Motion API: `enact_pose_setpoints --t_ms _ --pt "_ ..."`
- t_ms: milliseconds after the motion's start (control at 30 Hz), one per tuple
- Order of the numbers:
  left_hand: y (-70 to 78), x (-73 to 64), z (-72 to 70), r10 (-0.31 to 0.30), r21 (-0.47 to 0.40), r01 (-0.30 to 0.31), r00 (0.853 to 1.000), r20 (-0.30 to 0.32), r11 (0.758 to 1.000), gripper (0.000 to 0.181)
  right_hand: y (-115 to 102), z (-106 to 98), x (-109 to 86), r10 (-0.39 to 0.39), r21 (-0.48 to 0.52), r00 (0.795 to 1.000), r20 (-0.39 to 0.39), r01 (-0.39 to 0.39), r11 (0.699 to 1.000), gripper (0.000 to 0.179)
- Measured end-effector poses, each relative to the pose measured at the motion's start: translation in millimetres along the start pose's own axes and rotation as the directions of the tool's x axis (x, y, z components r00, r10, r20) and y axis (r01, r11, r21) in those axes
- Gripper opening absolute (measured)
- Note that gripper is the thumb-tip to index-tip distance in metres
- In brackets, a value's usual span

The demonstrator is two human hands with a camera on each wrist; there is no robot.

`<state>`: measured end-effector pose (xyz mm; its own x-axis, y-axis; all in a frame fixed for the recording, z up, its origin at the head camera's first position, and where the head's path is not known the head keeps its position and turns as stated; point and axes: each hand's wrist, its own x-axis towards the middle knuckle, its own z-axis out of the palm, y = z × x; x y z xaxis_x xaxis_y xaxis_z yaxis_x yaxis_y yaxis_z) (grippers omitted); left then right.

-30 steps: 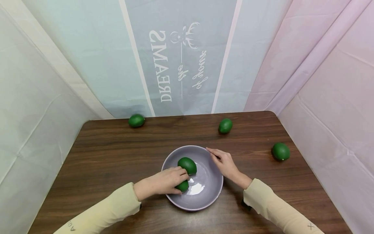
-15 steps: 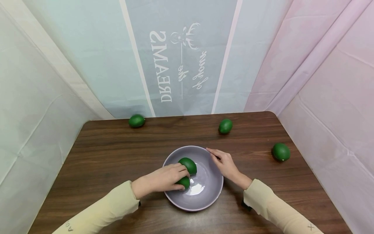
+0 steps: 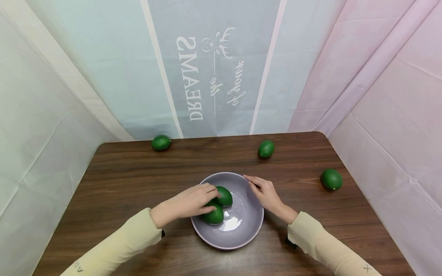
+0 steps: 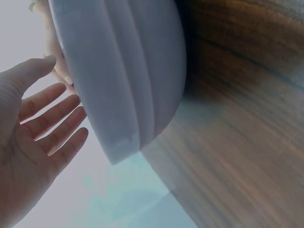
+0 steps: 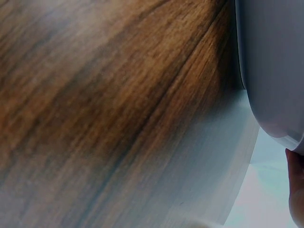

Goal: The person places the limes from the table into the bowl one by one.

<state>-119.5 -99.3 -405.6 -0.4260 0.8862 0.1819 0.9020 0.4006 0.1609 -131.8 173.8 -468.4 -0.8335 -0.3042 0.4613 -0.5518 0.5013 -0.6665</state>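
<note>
A grey-purple bowl (image 3: 226, 239) stands on the table and holds two green limes. The nearer lime (image 3: 214, 216) lies low in the bowl on the left, beside the farther lime (image 3: 225, 196). My left hand (image 3: 188, 201) is over the bowl's left rim, its fingers spread and overlapping the limes in the head view. In the left wrist view its fingers (image 4: 57, 121) are loosely extended beside the bowl's outer wall, gripping nothing. My right hand (image 3: 267, 195) holds the bowl's far right rim between thumb and fingers. Only a fingertip (image 5: 295, 175) shows at the rim in the right wrist view.
Another lime (image 3: 161, 142) lies at the table's back left edge. A second loose lime (image 3: 266, 149) is toward the back right, and a third lime (image 3: 332, 179) sits near the right edge. Fabric walls (image 3: 221, 76) enclose the wooden table (image 3: 138, 176) at the back and sides.
My left hand has let go of the nearer lime, now in the bowl, and drawn back to the left and slightly away. The right hand stays on the rim.
</note>
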Motion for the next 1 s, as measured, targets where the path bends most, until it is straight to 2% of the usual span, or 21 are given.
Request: enact_pose_setpoints --t_ms 267,700,1000 --pt "-9.8 -0.2 -7.2 -0.025 -0.017 0.024 0.997 -0.069 1.0 0.024 0.1 -0.7 -0.5 0.0 0.005 1.0 0.006 0.0 1.0 0.026" --pt "-20.7 -2.3 -20.4 -0.125 -0.03 0.124 0.99 -0.066 0.992 0.025 1.9 0.4 -0.6 -0.003 -0.004 1.0 -0.003 0.003 1.0 0.026" --pt "-35.5 -5.0 -22.6 -0.163 -0.054 0.157 0.979 -0.119 0.986 0.022 1.3 0.1 -0.1 -0.002 0.002 1.0 -0.001 0.002 1.0 0.025"
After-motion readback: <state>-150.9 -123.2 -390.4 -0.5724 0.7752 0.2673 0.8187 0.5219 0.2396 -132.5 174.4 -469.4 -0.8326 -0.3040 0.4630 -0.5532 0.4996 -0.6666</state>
